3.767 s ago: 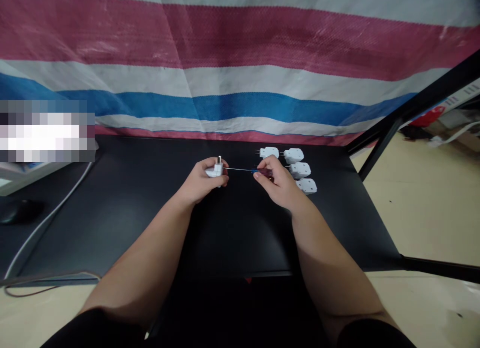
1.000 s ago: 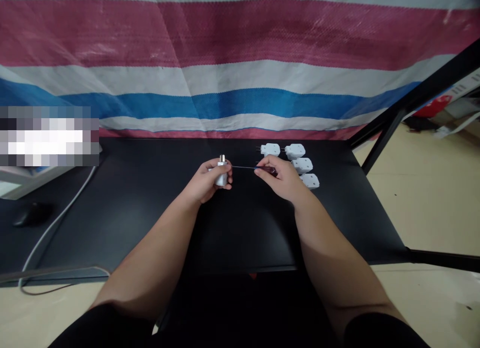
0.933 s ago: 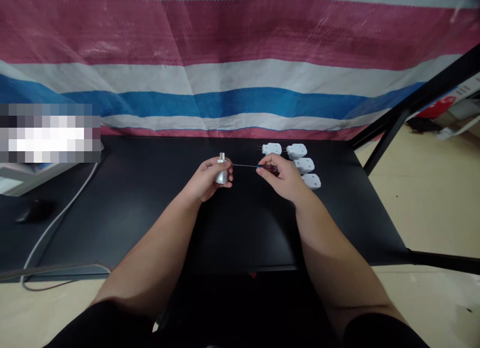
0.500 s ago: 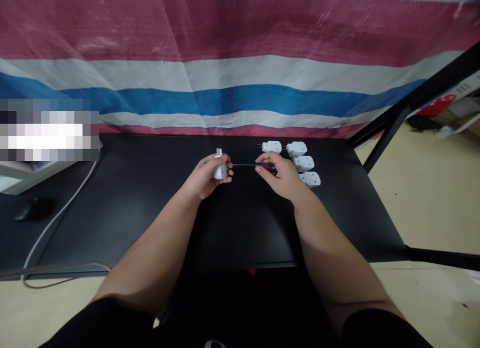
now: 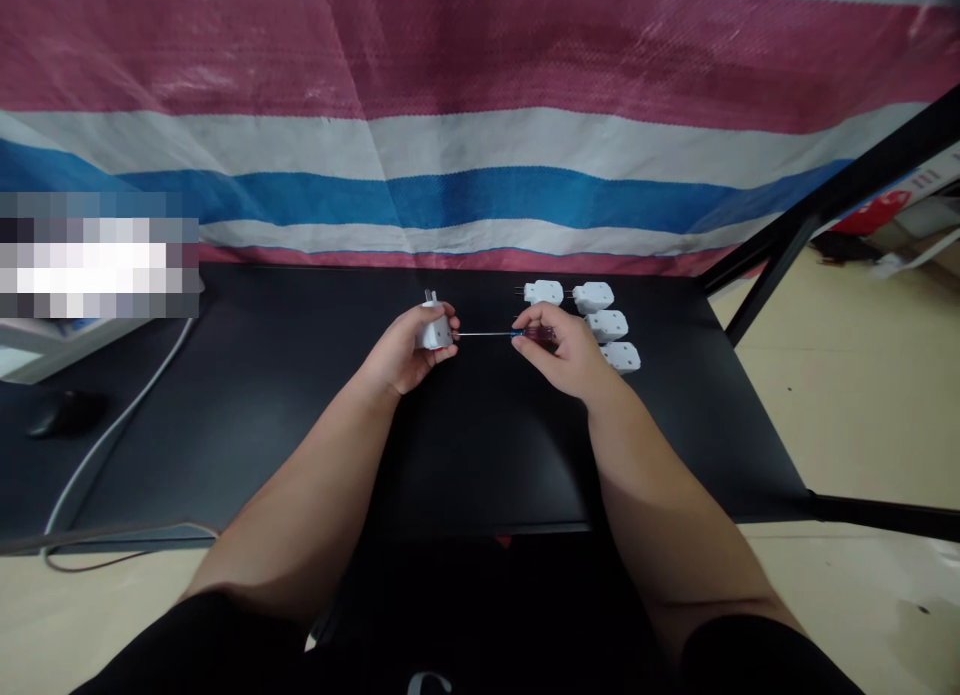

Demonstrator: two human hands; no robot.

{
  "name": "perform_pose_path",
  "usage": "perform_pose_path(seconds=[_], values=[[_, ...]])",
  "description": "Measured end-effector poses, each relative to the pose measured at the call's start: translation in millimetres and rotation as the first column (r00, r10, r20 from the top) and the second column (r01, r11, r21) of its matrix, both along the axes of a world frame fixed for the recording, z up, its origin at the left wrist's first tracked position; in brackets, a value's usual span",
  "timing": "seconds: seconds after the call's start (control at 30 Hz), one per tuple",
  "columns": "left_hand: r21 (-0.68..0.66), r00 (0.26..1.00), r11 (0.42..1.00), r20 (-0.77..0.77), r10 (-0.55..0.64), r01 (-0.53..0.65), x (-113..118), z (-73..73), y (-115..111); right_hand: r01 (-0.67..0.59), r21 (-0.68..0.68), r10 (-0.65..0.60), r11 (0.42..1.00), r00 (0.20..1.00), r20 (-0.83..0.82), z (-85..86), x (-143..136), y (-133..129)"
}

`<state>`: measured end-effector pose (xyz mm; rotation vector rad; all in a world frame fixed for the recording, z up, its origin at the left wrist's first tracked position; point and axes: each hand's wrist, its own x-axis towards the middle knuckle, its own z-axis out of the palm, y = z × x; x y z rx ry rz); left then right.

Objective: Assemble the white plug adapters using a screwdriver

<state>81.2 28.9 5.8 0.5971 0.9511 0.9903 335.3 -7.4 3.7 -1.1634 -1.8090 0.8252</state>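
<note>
My left hand (image 5: 415,347) is closed around a white plug adapter (image 5: 436,328) whose metal prongs point up and away from me. In my right hand (image 5: 559,347) is a screwdriver (image 5: 484,334), its dark reddish handle pinched between thumb and fingers. The thin metal shaft runs left to the adapter's side; fingers of my left hand hide where the tip ends. Both hands are held over the black table (image 5: 480,435). Just behind and to the right of my right hand lie several more white plug adapters (image 5: 607,324), some partly covered by that hand.
A black mouse (image 5: 66,413) and a grey cable (image 5: 124,420) are at the table's left, by a white object (image 5: 82,345) under a blurred patch. A striped sheet (image 5: 480,195) hangs behind the table. Black metal frame bars (image 5: 795,230) stand at the right.
My left hand has shifted slightly left with the adapter, which has turned a little. More of the screwdriver's shaft shows now. My right hand has hardly moved.
</note>
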Motion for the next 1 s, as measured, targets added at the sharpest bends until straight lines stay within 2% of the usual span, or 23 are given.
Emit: perform_pose_path(seconds=[0.6,0.77,1.0], values=[[-0.024,0.999,0.999,-0.027,-0.047,0.046,1.7,2.4,-2.5,0.005,0.012,-0.005,1.000,1.000,-0.005,-5.3,1.8,1.9],[0.072,0.997,0.996,-0.068,-0.042,0.047,0.8,-4.6,-2.5,0.004,0.018,-0.004,1.000,1.000,-0.003,-6.0,1.6,2.6],[0.237,0.988,0.968,-0.148,-0.045,0.080,3.1,-9.6,-4.3,0.021,-0.107,-0.009,0.994,0.994,0.108,-0.8,0.5,3.9]])
